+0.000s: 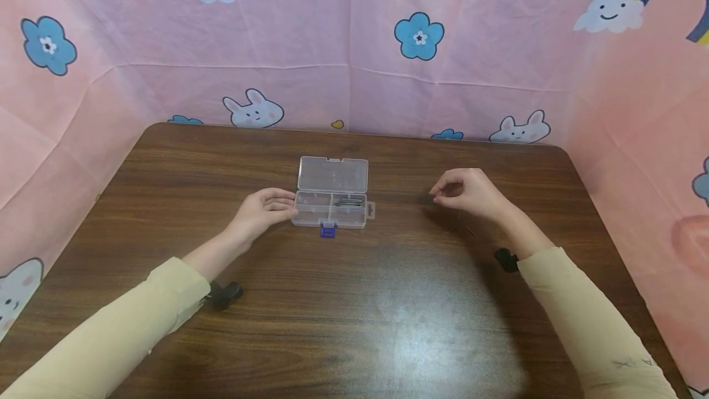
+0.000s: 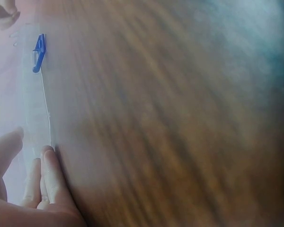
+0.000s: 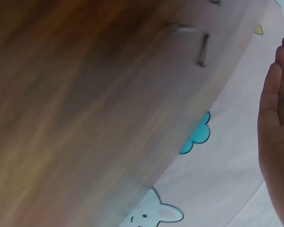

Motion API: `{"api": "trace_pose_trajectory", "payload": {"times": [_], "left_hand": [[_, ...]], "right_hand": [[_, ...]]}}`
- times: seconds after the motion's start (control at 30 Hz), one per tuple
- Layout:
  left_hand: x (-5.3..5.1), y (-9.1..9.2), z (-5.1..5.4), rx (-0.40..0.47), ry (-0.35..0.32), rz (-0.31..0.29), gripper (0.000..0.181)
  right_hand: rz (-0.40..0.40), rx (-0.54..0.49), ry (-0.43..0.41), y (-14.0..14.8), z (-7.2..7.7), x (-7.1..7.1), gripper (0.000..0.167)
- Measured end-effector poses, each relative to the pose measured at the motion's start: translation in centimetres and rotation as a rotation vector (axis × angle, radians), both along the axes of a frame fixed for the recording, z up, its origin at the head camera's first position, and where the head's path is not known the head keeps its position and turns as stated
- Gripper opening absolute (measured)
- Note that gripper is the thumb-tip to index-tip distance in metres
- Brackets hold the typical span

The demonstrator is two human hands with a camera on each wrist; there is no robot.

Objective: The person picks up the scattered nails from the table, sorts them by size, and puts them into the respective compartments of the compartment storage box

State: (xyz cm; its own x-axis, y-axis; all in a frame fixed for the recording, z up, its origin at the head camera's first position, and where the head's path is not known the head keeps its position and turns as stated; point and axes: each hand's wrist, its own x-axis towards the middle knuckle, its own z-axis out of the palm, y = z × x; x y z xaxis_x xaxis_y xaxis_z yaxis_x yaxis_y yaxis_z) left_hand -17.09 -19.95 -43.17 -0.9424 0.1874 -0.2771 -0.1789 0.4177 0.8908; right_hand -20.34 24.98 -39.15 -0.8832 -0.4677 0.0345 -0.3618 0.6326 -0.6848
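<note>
A clear plastic compartment box (image 1: 312, 219) sits on the table with its lid (image 1: 332, 174) raised at the back and a blue latch (image 1: 328, 231) at the front. My left hand (image 1: 263, 209) holds its left end between thumb and fingers. Several thin, dark, rod-like pieces (image 1: 350, 202) lie in the back right compartment. A tiny ring-like piece (image 1: 305, 201) is in the back left one. My right hand (image 1: 471, 193) hovers right of the box, fingers loosely bent, nothing visible between them. Near it on the table lies a thin reddish-brown piece (image 3: 204, 49), beside a light one (image 3: 183, 29).
The brown wooden table (image 1: 310, 325) has rounded far corners. A pink patterned cloth (image 1: 354, 36) hangs behind it and along both sides. Black wrist devices (image 1: 224, 294) are worn at both sleeves. A clear hanging tab (image 1: 370, 210) sticks out of the box's right side.
</note>
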Motion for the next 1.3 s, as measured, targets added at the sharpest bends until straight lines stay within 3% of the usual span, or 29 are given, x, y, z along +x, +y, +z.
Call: {"api": "trace_pose_trajectory", "payload": {"times": [0.83,1.3], "left_hand": [[0.0,0.1,0.2,-0.013,-0.003,0.007,0.051],[0.0,0.1,0.2,-0.012,-0.01,0.009,0.052]], "right_hand": [[-0.003,0.044,-0.023,3.7,-1.5,2.6,0.014],[0.048,0.046,-0.027,4.0,-2.3,2.7,0.016]]}}
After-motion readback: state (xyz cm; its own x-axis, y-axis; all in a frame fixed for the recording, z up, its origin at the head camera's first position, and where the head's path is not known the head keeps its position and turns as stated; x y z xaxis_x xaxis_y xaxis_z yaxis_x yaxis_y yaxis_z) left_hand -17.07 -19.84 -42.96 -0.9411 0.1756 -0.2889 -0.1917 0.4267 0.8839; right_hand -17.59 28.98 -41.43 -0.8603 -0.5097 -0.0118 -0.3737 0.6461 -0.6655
